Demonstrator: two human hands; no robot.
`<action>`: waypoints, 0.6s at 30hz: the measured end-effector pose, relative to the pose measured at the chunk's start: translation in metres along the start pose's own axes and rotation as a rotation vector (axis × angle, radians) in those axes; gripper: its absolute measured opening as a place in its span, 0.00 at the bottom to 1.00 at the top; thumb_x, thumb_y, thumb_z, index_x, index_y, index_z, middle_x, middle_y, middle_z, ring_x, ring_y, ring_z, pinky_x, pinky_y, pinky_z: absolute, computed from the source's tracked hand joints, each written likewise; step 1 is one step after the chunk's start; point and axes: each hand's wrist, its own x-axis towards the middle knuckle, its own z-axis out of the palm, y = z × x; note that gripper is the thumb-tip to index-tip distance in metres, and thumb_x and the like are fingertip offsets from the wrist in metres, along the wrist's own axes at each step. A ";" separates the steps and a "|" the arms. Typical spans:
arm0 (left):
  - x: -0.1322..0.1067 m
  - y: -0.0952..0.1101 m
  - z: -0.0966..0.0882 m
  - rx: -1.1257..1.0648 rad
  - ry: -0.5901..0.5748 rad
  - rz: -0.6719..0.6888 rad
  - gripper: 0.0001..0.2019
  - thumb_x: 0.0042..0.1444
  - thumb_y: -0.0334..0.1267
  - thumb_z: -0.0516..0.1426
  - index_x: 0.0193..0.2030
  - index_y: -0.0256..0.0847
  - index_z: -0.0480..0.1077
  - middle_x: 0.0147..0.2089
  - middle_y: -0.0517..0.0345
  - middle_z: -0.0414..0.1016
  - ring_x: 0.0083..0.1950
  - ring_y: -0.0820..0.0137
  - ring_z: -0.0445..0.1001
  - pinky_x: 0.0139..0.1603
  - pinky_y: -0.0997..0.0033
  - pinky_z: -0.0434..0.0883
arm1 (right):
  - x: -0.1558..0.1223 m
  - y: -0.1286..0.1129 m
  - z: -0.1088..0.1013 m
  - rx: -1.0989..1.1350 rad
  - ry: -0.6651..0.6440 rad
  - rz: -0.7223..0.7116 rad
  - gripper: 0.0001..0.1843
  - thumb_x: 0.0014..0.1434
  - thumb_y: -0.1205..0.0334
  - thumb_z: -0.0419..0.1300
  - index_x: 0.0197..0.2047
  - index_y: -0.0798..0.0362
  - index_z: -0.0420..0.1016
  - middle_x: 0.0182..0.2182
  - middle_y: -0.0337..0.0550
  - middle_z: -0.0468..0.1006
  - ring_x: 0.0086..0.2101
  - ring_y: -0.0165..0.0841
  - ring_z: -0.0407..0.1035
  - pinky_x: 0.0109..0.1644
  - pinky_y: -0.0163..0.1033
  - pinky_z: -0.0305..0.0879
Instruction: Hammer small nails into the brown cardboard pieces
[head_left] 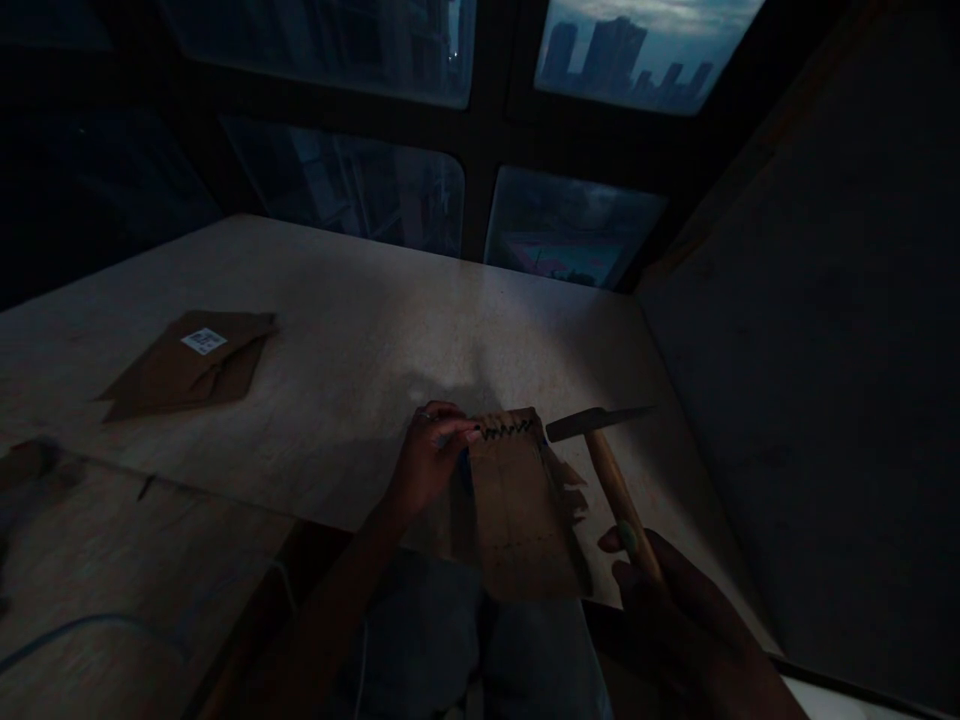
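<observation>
A brown leather piece [525,505] with dark zigzag stitching along its top edge lies at the near edge of the wooden table [352,330]. My left hand [431,460] is closed, its fingertips pinching the piece's top left corner by the stitching. My right hand [675,610] is wrapped round the wooden handle of a hammer [611,470]. The hammer's metal head hangs just right of the stitched edge, a little above the table.
A folded brown envelope-like piece [187,365] with a white label lies at the table's left. Dark windows [577,225] stand behind the table, and a plain wall [810,380] closes off the right. A lower wooden surface [112,570] sits at near left.
</observation>
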 end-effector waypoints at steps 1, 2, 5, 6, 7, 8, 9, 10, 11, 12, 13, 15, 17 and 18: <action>0.000 0.000 0.000 0.001 -0.004 -0.004 0.06 0.60 0.41 0.62 0.37 0.48 0.82 0.42 0.56 0.76 0.47 0.65 0.75 0.52 0.60 0.72 | 0.000 -0.001 0.001 0.016 0.004 0.003 0.31 0.51 0.33 0.66 0.47 0.47 0.69 0.19 0.25 0.50 0.19 0.26 0.49 0.23 0.32 0.49; 0.000 -0.001 0.000 0.002 -0.004 -0.007 0.06 0.60 0.41 0.62 0.37 0.48 0.82 0.42 0.56 0.76 0.47 0.65 0.75 0.52 0.60 0.72 | 0.000 -0.002 0.002 0.028 0.006 0.005 0.31 0.51 0.33 0.67 0.47 0.47 0.69 0.19 0.26 0.52 0.19 0.26 0.51 0.24 0.32 0.52; -0.001 -0.001 0.001 -0.011 0.006 0.000 0.05 0.60 0.40 0.62 0.37 0.47 0.82 0.42 0.56 0.76 0.47 0.65 0.75 0.53 0.60 0.73 | -0.001 -0.006 0.006 0.030 -0.010 -0.005 0.30 0.51 0.33 0.66 0.45 0.48 0.70 0.19 0.27 0.54 0.20 0.26 0.52 0.24 0.32 0.52; -0.001 -0.001 0.001 -0.013 0.008 0.005 0.05 0.60 0.40 0.62 0.37 0.47 0.81 0.42 0.56 0.76 0.47 0.65 0.75 0.52 0.61 0.73 | -0.001 -0.008 0.006 0.012 -0.019 -0.014 0.30 0.51 0.33 0.66 0.45 0.48 0.71 0.19 0.27 0.55 0.20 0.26 0.52 0.24 0.31 0.52; -0.001 -0.001 0.001 -0.013 0.008 0.012 0.05 0.60 0.40 0.62 0.37 0.46 0.81 0.42 0.56 0.76 0.47 0.65 0.75 0.52 0.61 0.73 | -0.001 -0.010 0.007 -0.014 -0.028 -0.025 0.30 0.52 0.33 0.65 0.46 0.48 0.71 0.19 0.28 0.56 0.19 0.27 0.53 0.23 0.31 0.52; -0.002 -0.001 0.001 -0.010 0.006 0.018 0.05 0.61 0.39 0.62 0.37 0.46 0.81 0.42 0.56 0.76 0.47 0.65 0.75 0.52 0.61 0.73 | -0.001 -0.012 0.007 -0.044 -0.037 -0.039 0.30 0.53 0.33 0.65 0.47 0.48 0.72 0.19 0.29 0.58 0.20 0.27 0.55 0.23 0.32 0.54; -0.002 0.000 0.001 -0.002 0.001 0.023 0.05 0.61 0.39 0.62 0.37 0.46 0.81 0.42 0.56 0.76 0.47 0.65 0.75 0.52 0.61 0.73 | -0.001 -0.014 0.008 -0.071 -0.046 -0.053 0.30 0.54 0.33 0.64 0.48 0.48 0.73 0.19 0.30 0.61 0.20 0.29 0.58 0.24 0.33 0.56; -0.002 0.000 0.001 0.009 -0.002 0.029 0.06 0.61 0.39 0.61 0.37 0.46 0.81 0.42 0.56 0.76 0.47 0.65 0.75 0.52 0.61 0.73 | -0.002 -0.016 0.008 -0.095 -0.053 -0.065 0.30 0.55 0.34 0.64 0.49 0.49 0.74 0.20 0.32 0.64 0.21 0.30 0.60 0.24 0.34 0.59; -0.003 0.001 0.001 0.023 -0.007 0.034 0.06 0.62 0.38 0.61 0.37 0.46 0.81 0.42 0.56 0.76 0.47 0.65 0.75 0.52 0.61 0.73 | -0.002 -0.017 0.009 -0.118 -0.058 -0.075 0.30 0.56 0.34 0.63 0.50 0.49 0.75 0.22 0.34 0.67 0.22 0.30 0.63 0.25 0.34 0.61; -0.003 0.002 0.001 0.040 -0.011 0.036 0.06 0.62 0.38 0.61 0.37 0.46 0.81 0.42 0.56 0.76 0.47 0.65 0.75 0.51 0.60 0.73 | -0.002 -0.019 0.010 -0.137 -0.062 -0.087 0.30 0.56 0.35 0.63 0.51 0.49 0.75 0.23 0.36 0.70 0.22 0.31 0.65 0.26 0.35 0.63; -0.003 0.003 0.001 0.061 -0.013 0.036 0.07 0.62 0.37 0.60 0.38 0.47 0.81 0.42 0.56 0.76 0.47 0.65 0.75 0.51 0.60 0.73 | -0.002 -0.020 0.011 -0.157 -0.065 -0.099 0.30 0.56 0.35 0.63 0.52 0.49 0.76 0.25 0.37 0.72 0.24 0.32 0.66 0.27 0.35 0.64; -0.004 0.004 0.002 0.108 -0.011 0.033 0.08 0.63 0.36 0.59 0.38 0.47 0.81 0.43 0.56 0.77 0.48 0.64 0.75 0.51 0.59 0.73 | -0.002 -0.023 0.013 -0.197 -0.072 -0.122 0.30 0.57 0.35 0.63 0.53 0.50 0.77 0.26 0.39 0.74 0.26 0.34 0.70 0.29 0.36 0.67; -0.006 0.004 0.003 0.148 0.000 0.033 0.08 0.63 0.35 0.59 0.38 0.48 0.81 0.43 0.55 0.77 0.48 0.63 0.75 0.52 0.58 0.72 | -0.001 -0.025 0.015 -0.246 -0.083 -0.146 0.30 0.58 0.36 0.62 0.53 0.50 0.77 0.26 0.40 0.74 0.27 0.35 0.71 0.29 0.36 0.68; -0.006 0.005 0.003 0.164 0.005 0.036 0.08 0.63 0.35 0.59 0.38 0.48 0.81 0.43 0.55 0.77 0.48 0.63 0.74 0.52 0.58 0.72 | -0.002 -0.027 0.015 -0.274 -0.092 -0.158 0.30 0.58 0.36 0.61 0.53 0.50 0.78 0.26 0.40 0.75 0.26 0.35 0.71 0.29 0.36 0.68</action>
